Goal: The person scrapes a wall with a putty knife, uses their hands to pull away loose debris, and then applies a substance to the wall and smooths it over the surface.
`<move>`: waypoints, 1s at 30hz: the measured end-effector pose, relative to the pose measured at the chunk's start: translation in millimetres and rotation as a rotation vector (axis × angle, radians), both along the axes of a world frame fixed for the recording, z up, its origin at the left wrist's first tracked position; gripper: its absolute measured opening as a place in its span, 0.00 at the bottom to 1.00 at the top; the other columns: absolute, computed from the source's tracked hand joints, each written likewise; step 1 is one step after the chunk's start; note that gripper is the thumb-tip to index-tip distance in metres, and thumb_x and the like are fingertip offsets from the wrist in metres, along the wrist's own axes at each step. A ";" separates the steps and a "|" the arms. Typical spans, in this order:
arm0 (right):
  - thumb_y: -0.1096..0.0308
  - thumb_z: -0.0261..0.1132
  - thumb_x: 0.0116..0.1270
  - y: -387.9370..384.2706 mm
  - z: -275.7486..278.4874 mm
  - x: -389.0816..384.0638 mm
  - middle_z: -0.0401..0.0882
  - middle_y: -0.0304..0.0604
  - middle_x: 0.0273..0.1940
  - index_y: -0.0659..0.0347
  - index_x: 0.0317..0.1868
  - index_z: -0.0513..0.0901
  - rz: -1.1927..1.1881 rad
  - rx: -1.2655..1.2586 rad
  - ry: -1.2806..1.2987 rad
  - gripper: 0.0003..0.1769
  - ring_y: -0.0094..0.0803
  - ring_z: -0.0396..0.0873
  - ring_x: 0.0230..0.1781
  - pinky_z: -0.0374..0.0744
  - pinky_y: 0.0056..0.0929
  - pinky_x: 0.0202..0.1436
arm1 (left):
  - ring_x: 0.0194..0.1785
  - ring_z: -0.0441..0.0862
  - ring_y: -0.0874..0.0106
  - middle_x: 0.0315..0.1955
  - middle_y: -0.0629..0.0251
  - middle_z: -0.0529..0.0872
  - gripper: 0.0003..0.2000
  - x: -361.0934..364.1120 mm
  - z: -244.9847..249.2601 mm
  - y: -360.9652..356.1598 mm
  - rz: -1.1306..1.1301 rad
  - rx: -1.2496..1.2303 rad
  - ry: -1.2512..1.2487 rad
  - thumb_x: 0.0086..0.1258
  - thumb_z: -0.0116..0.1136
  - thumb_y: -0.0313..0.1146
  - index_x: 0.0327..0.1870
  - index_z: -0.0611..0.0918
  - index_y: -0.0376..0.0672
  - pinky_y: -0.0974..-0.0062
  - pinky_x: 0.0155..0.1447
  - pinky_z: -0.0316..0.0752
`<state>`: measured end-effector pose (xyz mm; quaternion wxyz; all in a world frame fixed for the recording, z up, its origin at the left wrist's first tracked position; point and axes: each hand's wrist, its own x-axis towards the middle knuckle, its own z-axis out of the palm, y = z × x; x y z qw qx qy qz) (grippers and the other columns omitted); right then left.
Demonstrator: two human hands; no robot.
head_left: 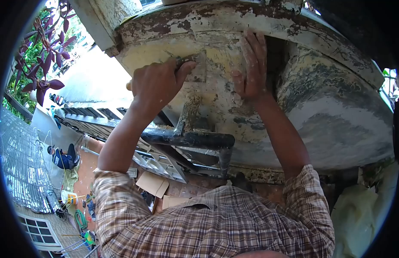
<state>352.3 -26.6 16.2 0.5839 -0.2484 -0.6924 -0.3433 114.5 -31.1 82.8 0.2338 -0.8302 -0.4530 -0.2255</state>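
Note:
My left hand [155,82] is closed around the handle of a scraper, with a bit of its yellowish end showing at the wrist side. The scraper's flat metal blade [200,68] lies against the wall [221,101], whose paint is peeling in cream, yellow and grey patches. Further right, my right hand [254,71] rests on the same wall, fingers stretched upward and dusted white, with nothing held. Beside those fingers is a dark recess [276,58]. Above both hands runs a curved ledge [182,23] with flaking brown and white paint.
A dark pipe frame [188,139] juts out below my hands, debris on it. Lower down are a ladder [158,165] and cardboard [152,184]. A person [64,157] is far below left, near a bucket [69,198] and green hose [80,219]. Purple leaves [44,64] hang upper left.

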 end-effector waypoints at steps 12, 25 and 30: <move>0.48 0.47 0.74 -1.7 -1.6 1.5 0.60 0.50 0.71 0.59 0.69 0.65 -0.031 -0.021 0.005 0.31 0.49 0.53 0.74 0.52 0.52 0.74 | 0.16 0.80 0.57 0.09 0.59 0.77 0.27 -0.9 -9.1 -8.0 0.028 -0.064 -0.014 0.71 0.48 0.60 0.27 0.81 0.42 0.61 0.24 0.73; 0.45 0.46 0.74 2.5 -0.9 1.6 0.60 0.51 0.71 0.59 0.69 0.65 -0.002 -0.009 -0.010 0.33 0.50 0.53 0.74 0.53 0.53 0.73 | 0.16 0.79 0.57 0.08 0.59 0.76 0.26 -1.3 -12.6 0.4 -0.039 0.053 -0.036 0.70 0.50 0.59 0.24 0.79 0.43 0.61 0.23 0.73; 0.44 0.46 0.74 2.1 -2.0 1.3 0.59 0.50 0.71 0.59 0.69 0.66 -0.059 0.035 -0.012 0.33 0.50 0.52 0.74 0.53 0.52 0.73 | 0.16 0.80 0.56 0.09 0.58 0.76 0.27 2.3 -15.6 1.3 -0.024 0.017 -0.044 0.71 0.48 0.60 0.25 0.80 0.43 0.60 0.24 0.73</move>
